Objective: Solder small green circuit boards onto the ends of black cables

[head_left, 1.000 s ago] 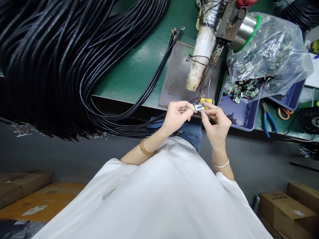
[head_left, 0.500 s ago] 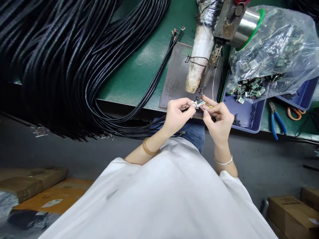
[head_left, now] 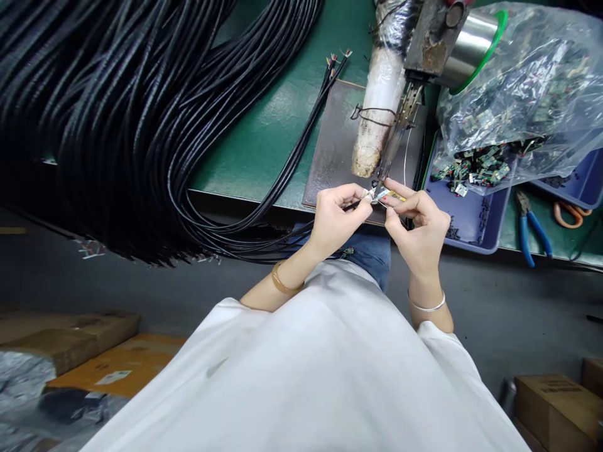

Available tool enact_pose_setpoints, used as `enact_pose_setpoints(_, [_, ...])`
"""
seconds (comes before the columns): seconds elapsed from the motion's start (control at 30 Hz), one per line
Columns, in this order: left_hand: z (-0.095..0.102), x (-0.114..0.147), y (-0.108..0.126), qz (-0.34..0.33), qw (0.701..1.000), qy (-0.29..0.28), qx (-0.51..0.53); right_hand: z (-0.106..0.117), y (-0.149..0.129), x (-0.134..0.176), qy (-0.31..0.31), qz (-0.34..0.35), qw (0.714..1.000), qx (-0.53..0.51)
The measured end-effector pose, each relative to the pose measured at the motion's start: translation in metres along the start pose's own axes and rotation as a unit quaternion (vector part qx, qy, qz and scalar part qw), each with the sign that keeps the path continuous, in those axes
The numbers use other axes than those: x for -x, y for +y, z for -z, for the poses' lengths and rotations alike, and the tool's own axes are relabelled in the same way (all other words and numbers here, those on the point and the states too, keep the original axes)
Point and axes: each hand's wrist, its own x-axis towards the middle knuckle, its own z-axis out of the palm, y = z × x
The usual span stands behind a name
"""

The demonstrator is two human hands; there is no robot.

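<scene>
My left hand (head_left: 338, 218) is closed in a pinch near the stripped end of a black cable (head_left: 301, 233), which trails off to the left. Opposite it, my right hand (head_left: 419, 229) pinches at a small circuit board (head_left: 382, 194), with a thin wire showing by the thumb. Both sets of fingertips almost meet here and partly hide the board and the cable's inner wires. A mounted soldering iron (head_left: 396, 135) points down, its tip right at the board. A thin solder wire (head_left: 406, 154) hangs beside the iron.
Black cables (head_left: 141, 125) heap over the left of the green table (head_left: 245, 150). A wrapped white tube (head_left: 374, 119) stands over a brown board (head_left: 330, 150). On the right are a purple tray (head_left: 490, 235), a plastic bag (head_left: 527, 81) of circuit boards, blue-handled cutters (head_left: 532, 229) and orange-handled scissors (head_left: 568, 215).
The whole view has shifted slightly, so things appear a little further right. Both hands keep the same hold at the iron's tip.
</scene>
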Motion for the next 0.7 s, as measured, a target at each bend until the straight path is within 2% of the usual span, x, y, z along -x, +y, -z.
enact_pose_setpoints(0.23, [0.0017,0.0011,0.0019,0.042,0.999,-0.016,-0.005,0.0004,0.0020,0.0012,-0.007,-0.008,1.000,0.016])
enact_pose_setpoints(0.7, [-0.0023,0.0035,0.0010,0.018,1.000,-0.003,-0.004,0.0025,0.0001,-0.0010,-0.005,-0.001,1.000,0.017])
